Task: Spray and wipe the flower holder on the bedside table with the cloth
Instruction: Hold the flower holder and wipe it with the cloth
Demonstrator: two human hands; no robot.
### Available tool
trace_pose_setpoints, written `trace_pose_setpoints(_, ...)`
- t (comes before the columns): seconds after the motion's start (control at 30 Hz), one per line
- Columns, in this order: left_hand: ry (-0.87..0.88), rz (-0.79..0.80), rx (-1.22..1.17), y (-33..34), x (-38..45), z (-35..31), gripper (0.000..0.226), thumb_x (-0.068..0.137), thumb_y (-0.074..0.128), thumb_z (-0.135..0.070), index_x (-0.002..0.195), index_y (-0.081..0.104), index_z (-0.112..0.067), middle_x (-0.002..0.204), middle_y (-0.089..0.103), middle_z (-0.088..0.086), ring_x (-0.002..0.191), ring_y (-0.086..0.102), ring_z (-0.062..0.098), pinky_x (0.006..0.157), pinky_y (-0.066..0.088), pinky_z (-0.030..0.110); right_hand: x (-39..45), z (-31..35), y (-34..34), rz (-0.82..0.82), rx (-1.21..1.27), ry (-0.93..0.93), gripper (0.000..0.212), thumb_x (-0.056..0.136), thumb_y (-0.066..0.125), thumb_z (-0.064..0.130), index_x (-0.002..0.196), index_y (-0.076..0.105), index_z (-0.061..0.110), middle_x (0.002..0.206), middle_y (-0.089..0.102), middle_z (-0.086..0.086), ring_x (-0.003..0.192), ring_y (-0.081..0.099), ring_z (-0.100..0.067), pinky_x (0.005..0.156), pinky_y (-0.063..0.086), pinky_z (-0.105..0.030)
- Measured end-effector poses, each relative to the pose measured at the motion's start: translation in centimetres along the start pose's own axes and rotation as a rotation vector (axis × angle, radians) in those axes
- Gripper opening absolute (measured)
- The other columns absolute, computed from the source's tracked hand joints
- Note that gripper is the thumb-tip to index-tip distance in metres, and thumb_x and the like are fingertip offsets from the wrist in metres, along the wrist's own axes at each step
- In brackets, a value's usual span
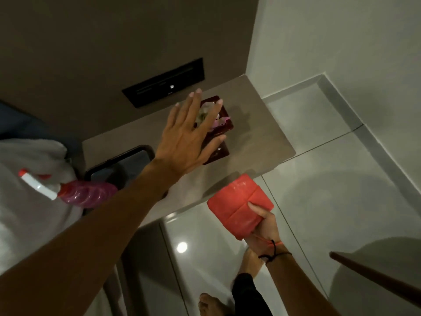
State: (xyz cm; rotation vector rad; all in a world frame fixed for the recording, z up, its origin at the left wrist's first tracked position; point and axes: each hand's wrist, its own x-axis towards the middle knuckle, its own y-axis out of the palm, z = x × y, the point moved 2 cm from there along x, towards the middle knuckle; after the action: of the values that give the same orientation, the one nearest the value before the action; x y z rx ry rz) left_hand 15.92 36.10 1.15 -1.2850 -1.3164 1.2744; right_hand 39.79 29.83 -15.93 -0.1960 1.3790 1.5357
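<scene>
**Reaching for the holder, cloth at the ready**

The left hand [185,137] hangs over the dark red holder [222,126] with fingers spread wide and nothing in it; whether it touches the flowers [216,120] is unclear. The holder sits on the table [262,142], near the wall. The right hand [265,224] grips the folded red cloth [239,206] off the table's front edge. The spray bottle [84,191] lies on white bedding [27,201] to the left, held by no one. This looks like the opening step: spraying seems not yet done. Next, the free hand likely needs to steady or lift the holder, or fetch the bottle, without crushing the flowers.
</scene>
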Motion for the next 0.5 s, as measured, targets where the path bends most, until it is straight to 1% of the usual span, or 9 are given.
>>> trace_pose_setpoints(0.07, 0.052, 0.044, 0.054, 0.9, 2.0, 0.1, 0.079, 0.096, 0.011, -0.069, 0.164, -0.001, -0.031, 0.173, -0.006, 0.020, 0.161, -0.002, 0.035, 0.130, 0.009, 0.056, 0.9, 0.8, -0.5, -0.007, 0.012, 0.004, 0.033, 0.095, 0.057, 0.015, 0.124, 0.073, 0.022, 0.131, 0.070, -0.017, 0.115, 0.071, -0.037, 0.089, 0.057, -0.054)
trace_pose_setpoints(0.13, 0.096, 0.087, 0.116, 1.7, 3.8, 0.5, 0.080, 0.094, 0.009, -0.072, 0.163, -0.005, -0.034, 0.173, -0.009, 0.021, 0.161, -0.003, 0.036, 0.130, 0.009, 0.057, 1.9, 1.5, -0.6, -0.007, 0.027, 0.002, 0.032, 0.094, 0.060, 0.017, 0.123, 0.073, 0.023, 0.130, 0.071, -0.016, 0.116, 0.070, -0.037, 0.089, 0.057, -0.054)
trace_pose_setpoints(0.2, 0.121, 0.143, 0.114, 2.5, 5.4, 0.9, 0.081, 0.093, 0.010, -0.075, 0.163, -0.005, -0.036, 0.173, -0.010, 0.020, 0.161, -0.003, 0.036, 0.129, 0.009, 0.059, 3.3, 2.3, -0.5, -0.003, 0.020, 0.004, 0.035, 0.093, 0.061, 0.018, 0.127, 0.070, 0.021, 0.132, 0.070, -0.016, 0.118, 0.069, -0.039, 0.093, 0.055, -0.060)
trace_pose_setpoints(0.27, 0.137, 0.192, 0.089, 3.0, 6.6, 1.3, 0.084, 0.089, 0.010, -0.077, 0.163, -0.003, -0.038, 0.173, -0.009, 0.020, 0.161, -0.002, 0.038, 0.129, 0.010, 0.061, 4.2, 2.9, -0.5, 0.001, 0.031, 0.011, 0.037, 0.097, 0.057, 0.017, 0.133, 0.065, 0.019, 0.134, 0.068, -0.017, 0.120, 0.067, -0.041, 0.096, 0.053, -0.064)
trace_pose_setpoints(0.37, 0.158, 0.204, 0.104, 3.4, 7.5, 1.6, 0.087, 0.086, 0.010, -0.080, 0.163, 0.005, -0.040, 0.173, -0.001, 0.021, 0.159, 0.009, 0.042, 0.126, 0.020, 0.062, 5.1, 3.5, -0.1, 0.001, 0.074, 0.016, 0.036, 0.101, 0.051, 0.014, 0.133, 0.065, 0.019, 0.136, 0.066, -0.018, 0.123, 0.065, -0.043, 0.095, 0.053, -0.059)
trace_pose_setpoints(0.43, 0.158, 0.202, 0.086, 3.4, 8.0, 2.0, 0.085, 0.088, 0.014, -0.078, 0.163, 0.013, -0.038, 0.172, 0.005, 0.022, 0.155, 0.021, 0.046, 0.121, 0.029, 0.061, 5.6, 3.8, 0.4, 0.001, 0.075, -0.002, 0.036, 0.101, 0.050, 0.014, 0.134, 0.065, 0.019, 0.137, 0.066, -0.018, 0.123, 0.065, -0.042, 0.094, 0.053, -0.058)
trace_pose_setpoints(0.5, 0.146, 0.191, 0.046, 3.2, 8.6, 2.6, 0.082, 0.089, 0.018, -0.077, 0.162, 0.019, -0.038, 0.172, 0.009, 0.021, 0.150, 0.030, 0.046, 0.117, 0.033, 0.060, 5.8, 3.8, 1.2, 0.000, 0.077, -0.038, 0.038, 0.102, 0.048, 0.013, 0.135, 0.063, 0.019, 0.134, 0.068, -0.017, 0.120, 0.067, -0.041, 0.091, 0.056, -0.056)
